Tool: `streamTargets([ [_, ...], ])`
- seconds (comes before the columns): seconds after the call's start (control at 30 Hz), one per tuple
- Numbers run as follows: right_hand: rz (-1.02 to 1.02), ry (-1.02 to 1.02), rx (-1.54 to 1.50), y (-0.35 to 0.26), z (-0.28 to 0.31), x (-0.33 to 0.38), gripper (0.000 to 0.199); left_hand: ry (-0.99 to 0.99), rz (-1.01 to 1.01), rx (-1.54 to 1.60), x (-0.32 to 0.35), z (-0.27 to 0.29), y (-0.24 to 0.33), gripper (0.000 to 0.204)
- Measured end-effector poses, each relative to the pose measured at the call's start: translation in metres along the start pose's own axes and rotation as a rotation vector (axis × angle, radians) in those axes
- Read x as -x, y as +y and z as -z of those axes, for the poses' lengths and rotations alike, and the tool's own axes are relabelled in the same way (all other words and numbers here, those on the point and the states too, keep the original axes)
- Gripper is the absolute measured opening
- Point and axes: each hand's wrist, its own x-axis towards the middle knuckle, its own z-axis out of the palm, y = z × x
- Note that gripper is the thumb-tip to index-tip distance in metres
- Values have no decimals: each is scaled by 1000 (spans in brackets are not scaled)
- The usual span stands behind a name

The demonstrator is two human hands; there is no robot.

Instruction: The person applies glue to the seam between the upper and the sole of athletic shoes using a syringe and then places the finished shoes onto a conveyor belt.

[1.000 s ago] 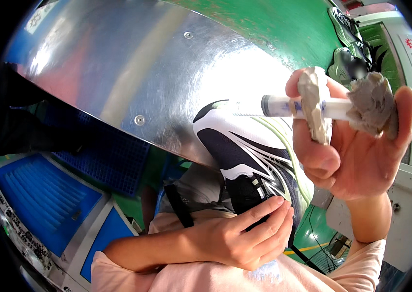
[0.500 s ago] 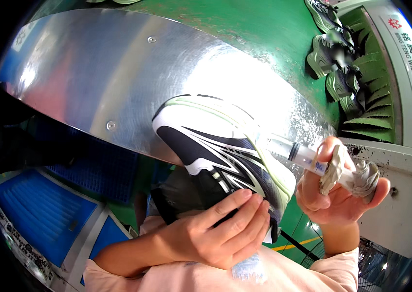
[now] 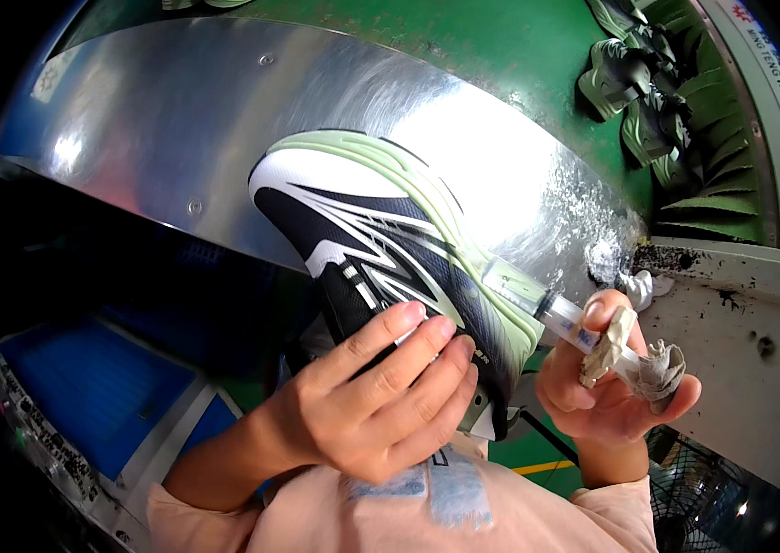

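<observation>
A black and white running shoe [image 3: 381, 249] with a pale green midsole is tilted on its side in front of me. My left hand [image 3: 390, 392] grips it at the collar and heel side, fingers laid over the dark upper; the thumb is hidden. In my right hand [image 3: 615, 378] is a clear plastic syringe [image 3: 567, 323], with wads of greyish cloth or tape wrapped round its flange and plunger end. The syringe's front end meets the edge of the green midsole near the heel; its very tip is hard to make out.
A shiny metal guard plate [image 3: 178, 120] with screws lies beyond the shoe, beside a green conveyor belt [image 3: 510, 64]. Several similar shoes [image 3: 643, 92] stand at the far right near green curtain strips [image 3: 721, 175]. A crumpled white scrap [image 3: 643, 288] rests on the white machine ledge.
The shoe has shifted left and slightly away from me, showing more of its midsole. Both hands have moved left, the syringe staying at the midsole edge.
</observation>
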Motion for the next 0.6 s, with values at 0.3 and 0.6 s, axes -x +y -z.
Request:
streamTargets([
  [0.3,79,-42,-96,9,20,44,109,-107,-53,-58,-5,6,0,12],
  [0.6,51,25,-186,6,49,78,112,-215,-59,-114,-25,7,3,18],
])
